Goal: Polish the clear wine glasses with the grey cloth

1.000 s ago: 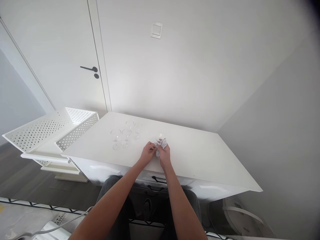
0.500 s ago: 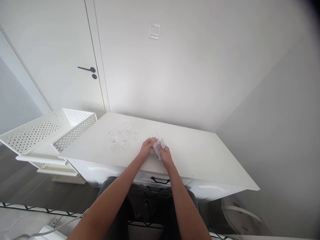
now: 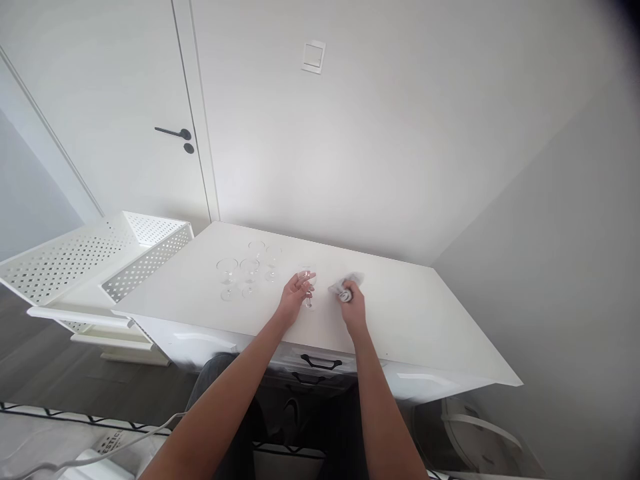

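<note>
My left hand (image 3: pixel 294 293) is closed around the bowl of a clear stemmed glass (image 3: pixel 309 280), held upright over the white cabinet top (image 3: pixel 400 313). To its right, my right hand (image 3: pixel 353 303) grips a crumpled pale grey cloth (image 3: pixel 350 283), bunched in the fingers and apart from the glass. Left of my hands stand several more clear stemmed glasses, among them a front-left glass (image 3: pixel 228 271), one beside it (image 3: pixel 249 267) and a rear glass (image 3: pixel 257 248). Whether the held glass's foot touches the surface, I cannot tell.
A white perforated metal rack (image 3: pixel 75 267) with trays stands against the cabinet's left end. Behind are a white wall with a light switch (image 3: pixel 313 56) and a door with a black handle (image 3: pixel 173 133). Black drawer handles (image 3: pixel 321 363) line the front.
My right hand has drawn the cloth away from the glass, to the right. My left hand still holds the glass, which is now uncovered and plainly visible.
</note>
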Available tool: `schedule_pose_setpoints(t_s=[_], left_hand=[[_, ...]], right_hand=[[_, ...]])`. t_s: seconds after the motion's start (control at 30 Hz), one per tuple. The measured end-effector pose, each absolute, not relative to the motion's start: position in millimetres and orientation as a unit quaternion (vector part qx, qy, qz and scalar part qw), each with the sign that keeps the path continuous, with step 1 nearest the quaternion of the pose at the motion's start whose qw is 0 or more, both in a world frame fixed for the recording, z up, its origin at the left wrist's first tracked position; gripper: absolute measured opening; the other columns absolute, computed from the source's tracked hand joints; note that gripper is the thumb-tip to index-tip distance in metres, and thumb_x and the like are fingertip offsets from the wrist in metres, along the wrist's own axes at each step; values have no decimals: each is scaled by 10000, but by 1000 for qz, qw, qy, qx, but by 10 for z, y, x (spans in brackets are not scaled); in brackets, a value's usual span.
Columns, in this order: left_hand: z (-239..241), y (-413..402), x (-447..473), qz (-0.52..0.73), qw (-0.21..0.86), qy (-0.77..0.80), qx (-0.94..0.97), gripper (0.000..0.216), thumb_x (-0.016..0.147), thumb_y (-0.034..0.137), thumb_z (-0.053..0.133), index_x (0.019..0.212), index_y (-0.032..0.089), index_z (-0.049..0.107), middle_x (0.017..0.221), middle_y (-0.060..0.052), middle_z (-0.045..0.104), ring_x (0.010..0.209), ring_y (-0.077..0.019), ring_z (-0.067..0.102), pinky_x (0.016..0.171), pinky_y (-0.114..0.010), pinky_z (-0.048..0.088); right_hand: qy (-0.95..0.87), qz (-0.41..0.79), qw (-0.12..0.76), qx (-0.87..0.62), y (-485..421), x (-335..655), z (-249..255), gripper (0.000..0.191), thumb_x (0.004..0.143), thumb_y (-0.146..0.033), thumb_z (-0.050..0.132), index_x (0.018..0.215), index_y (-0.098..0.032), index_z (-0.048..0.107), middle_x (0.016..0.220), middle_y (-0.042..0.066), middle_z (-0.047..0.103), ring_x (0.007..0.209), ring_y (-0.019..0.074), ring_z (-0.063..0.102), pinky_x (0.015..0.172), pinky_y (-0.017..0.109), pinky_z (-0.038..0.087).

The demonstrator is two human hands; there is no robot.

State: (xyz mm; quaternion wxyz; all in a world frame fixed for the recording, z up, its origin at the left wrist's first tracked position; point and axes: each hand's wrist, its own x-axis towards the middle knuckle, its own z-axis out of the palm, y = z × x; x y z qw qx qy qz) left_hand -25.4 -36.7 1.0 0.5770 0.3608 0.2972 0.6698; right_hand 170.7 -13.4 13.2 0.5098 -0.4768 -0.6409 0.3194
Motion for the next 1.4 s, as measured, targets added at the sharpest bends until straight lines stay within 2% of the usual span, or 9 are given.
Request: schedule_pose_setpoints(t_s=[0.13,0.3,0.43,0.57,0.73,0.9,1.1,1.2,1.4], left_hand=[[13,-378,-276,686,580,278,340,497,836,484,815,1232,220,672,1483,-160,606,873,-140,632,790,-329,493],[-7,-363,-294,683,593,266,334,520,839,493,812,1246,201,671,1491,-182,596,866,-146,643,799,-338,503],[-24,-351,-295,690,595,254,324,519,841,496,809,1245,201,672,1505,-179,587,863,-140,639,809,-335,510],[-13,-356,-300,698,595,245,315,508,838,508,810,1225,207,679,1524,-170,572,866,-141,629,814,-337,511],[-6,-352,-304,694,601,240,315,499,831,505,818,1223,223,691,1528,-161,569,852,-135,624,809,-341,504],[-29,-328,-306,684,607,265,306,464,859,507,789,1215,220,705,1498,-146,598,867,-139,626,821,-337,500],[-69,-300,-280,669,612,336,255,490,829,511,809,1196,195,738,1327,-136,664,886,-164,643,815,-349,504],[-58,-314,-266,632,639,348,269,467,828,510,809,1153,177,766,1137,-114,678,875,-167,641,753,-317,485],[-66,-336,-315,568,702,280,326,489,876,567,747,1161,171,785,1079,-110,669,839,-142,615,733,-284,470]], right_hand=[[-776,240,369,-451,-182,1758,207,198,707,-143,486,764,-227,655,1073,74,614,1026,263,567,941,426,449],[-789,306,310,-433,-204,1986,373,716,698,-84,482,1366,-308,610,1253,52,688,1120,269,615,1024,457,446],[-773,266,355,-454,-404,1980,250,454,822,-158,493,1207,-277,702,1247,70,694,1177,288,588,1079,484,423],[-798,280,303,-440,-583,1853,97,198,899,-396,645,1024,-297,763,1192,69,719,1146,302,603,1038,475,444],[-653,258,375,-606,-302,1811,154,348,876,-543,659,1062,-252,702,1061,90,709,866,248,625,834,405,497],[-647,236,311,-655,145,1730,198,414,771,-423,742,1125,-219,680,1102,137,680,994,283,622,824,373,464],[-685,270,281,-616,267,1710,331,190,771,-391,695,769,-229,597,760,25,614,780,220,561,738,329,424],[-701,306,336,-550,193,1755,480,207,861,-449,592,857,-242,577,818,-3,610,794,192,532,735,302,419],[-662,412,424,-461,43,1711,679,279,832,-395,617,1067,-283,517,843,-29,623,674,161,485,618,267,381]])
